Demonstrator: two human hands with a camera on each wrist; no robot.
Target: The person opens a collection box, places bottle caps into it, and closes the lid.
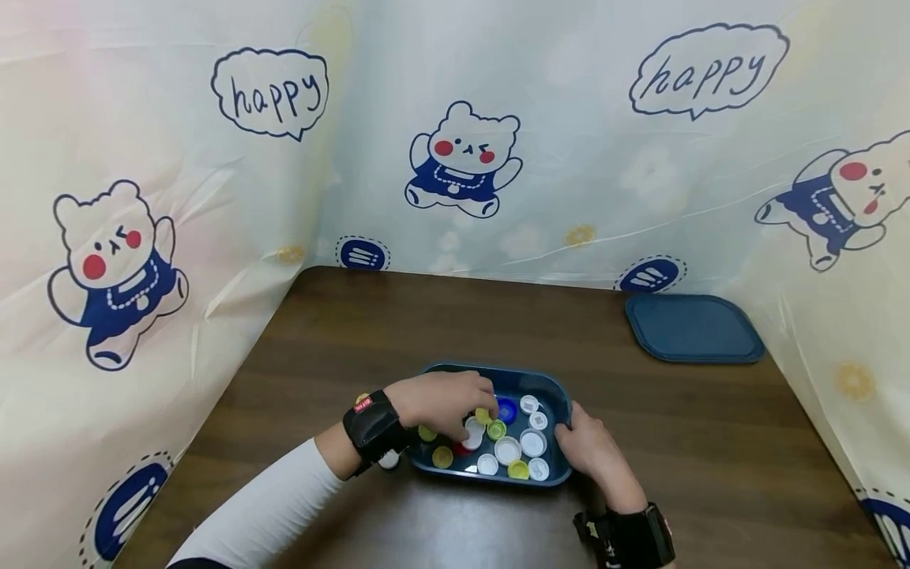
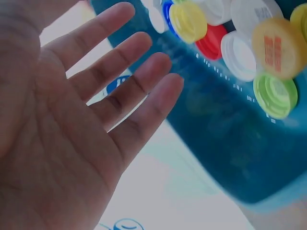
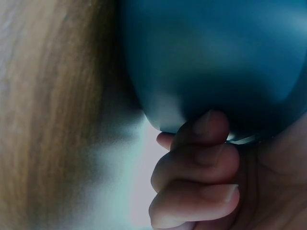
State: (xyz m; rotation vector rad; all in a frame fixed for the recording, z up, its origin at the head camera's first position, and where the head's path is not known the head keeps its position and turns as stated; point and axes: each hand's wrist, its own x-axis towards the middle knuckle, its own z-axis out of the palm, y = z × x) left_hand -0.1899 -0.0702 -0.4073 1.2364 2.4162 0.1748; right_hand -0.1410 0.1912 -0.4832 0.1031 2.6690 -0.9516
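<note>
A blue tray [image 1: 549, 386] lies on the table with several bottle caps spread inside: white, yellow, green, red and blue. Over its left half reaches my left hand [image 1: 442, 401], fingers pointing down among the caps near a white cap [image 1: 472, 433]. In the left wrist view the fingers of that hand [image 2: 91, 115] are extended and spread, close to the tray's edge; its thumb is hidden. A yellow cap [image 2: 188, 22] and a green cap [image 2: 275, 95] show beyond them. My right hand [image 1: 592, 446] grips the tray's right end, its fingers [image 3: 196, 163] curled against the outer wall.
Beside my left wrist, outside the tray, a white cap [image 1: 389, 459] lies on the brown table [image 1: 398, 316]. A second blue tray or lid [image 1: 695, 328] sits at the back right. A printed cloth [image 1: 569, 95] hangs around the table's back and sides.
</note>
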